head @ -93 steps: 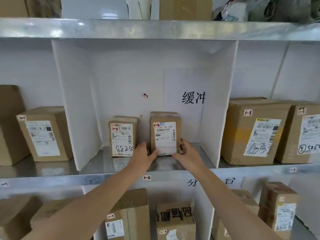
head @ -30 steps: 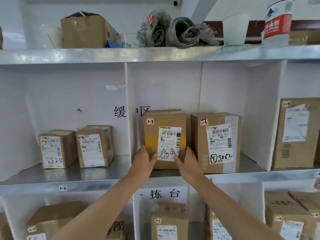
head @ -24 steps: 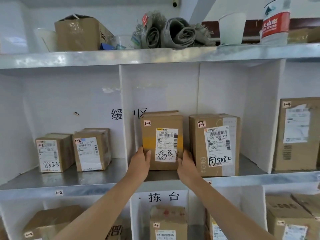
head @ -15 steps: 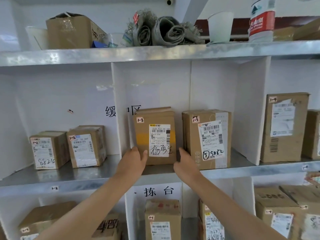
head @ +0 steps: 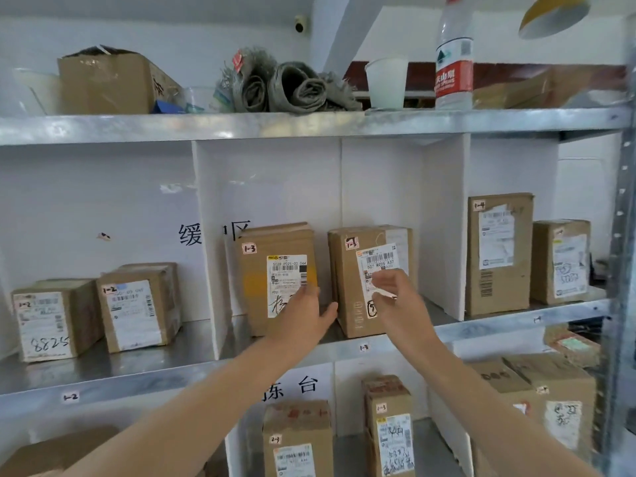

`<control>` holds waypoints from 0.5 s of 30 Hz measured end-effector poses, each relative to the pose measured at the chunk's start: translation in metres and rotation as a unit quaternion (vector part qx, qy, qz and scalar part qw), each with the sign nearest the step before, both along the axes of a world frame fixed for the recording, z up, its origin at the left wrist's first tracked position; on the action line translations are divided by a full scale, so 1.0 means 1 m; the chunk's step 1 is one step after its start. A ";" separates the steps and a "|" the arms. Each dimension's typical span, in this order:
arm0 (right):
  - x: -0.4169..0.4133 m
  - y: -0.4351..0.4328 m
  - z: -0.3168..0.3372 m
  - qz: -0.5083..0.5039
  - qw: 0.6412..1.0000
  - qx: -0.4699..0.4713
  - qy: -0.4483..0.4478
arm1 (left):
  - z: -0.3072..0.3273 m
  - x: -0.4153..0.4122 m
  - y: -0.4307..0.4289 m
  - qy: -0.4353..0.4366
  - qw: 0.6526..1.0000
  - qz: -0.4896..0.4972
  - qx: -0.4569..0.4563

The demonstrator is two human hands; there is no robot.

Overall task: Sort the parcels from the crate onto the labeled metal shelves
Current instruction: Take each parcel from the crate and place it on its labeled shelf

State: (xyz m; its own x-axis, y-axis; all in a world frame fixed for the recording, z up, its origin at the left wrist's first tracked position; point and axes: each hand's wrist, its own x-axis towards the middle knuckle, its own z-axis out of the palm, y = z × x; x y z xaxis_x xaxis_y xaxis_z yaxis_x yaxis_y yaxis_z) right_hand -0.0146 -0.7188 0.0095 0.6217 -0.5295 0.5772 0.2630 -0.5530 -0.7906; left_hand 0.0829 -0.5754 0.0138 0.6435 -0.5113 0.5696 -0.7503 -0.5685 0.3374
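Note:
A brown parcel tagged 1-3 [head: 268, 270] stands upright on the metal shelf [head: 344, 349] in the middle white-walled compartment. Beside it on the right stands a second 1-3 parcel [head: 347, 290]. My left hand [head: 306, 311] hovers in front of the first parcel's lower right, fingers apart, holding nothing. In front of the second parcel's label is my right hand [head: 395, 297], fingers loosely curled and empty. Both forearms reach up from the bottom of the view. The crate is out of sight.
Two 1-2 parcels [head: 137, 308] stand in the left compartment, two taller parcels [head: 499, 253] in the right one. The lower shelf holds several more boxes [head: 297, 438]. On the top shelf sit an open carton [head: 106, 84], rolled cloth [head: 292, 87], a cup [head: 385, 82] and a bottle [head: 454, 53].
Both hands have let go of the left 1-3 parcel, which stays on the shelf. They have drawn back and shifted right; the right hand is now before the neighbouring parcel.

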 end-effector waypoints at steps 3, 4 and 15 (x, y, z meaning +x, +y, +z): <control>-0.008 -0.027 -0.005 -0.055 0.998 0.017 0.004 | -0.012 0.002 -0.013 0.014 1.000 -0.007 0.012; -0.010 -0.035 -0.006 -0.071 0.997 0.018 0.008 | -0.015 0.002 -0.016 0.020 1.000 -0.007 0.011; 0.023 -0.063 -0.017 -0.058 0.983 0.037 0.168 | -0.020 0.012 -0.053 0.073 0.997 0.026 0.017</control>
State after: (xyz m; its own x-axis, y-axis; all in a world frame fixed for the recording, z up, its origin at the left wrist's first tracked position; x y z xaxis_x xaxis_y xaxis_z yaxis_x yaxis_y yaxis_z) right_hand 0.0087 -0.7821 -0.0072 0.7041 -0.6407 0.3063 -0.0814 -0.5013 -0.8614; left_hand 0.0950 -0.6285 -0.0057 0.7450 -0.4921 0.4504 -0.6633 -0.6183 0.4216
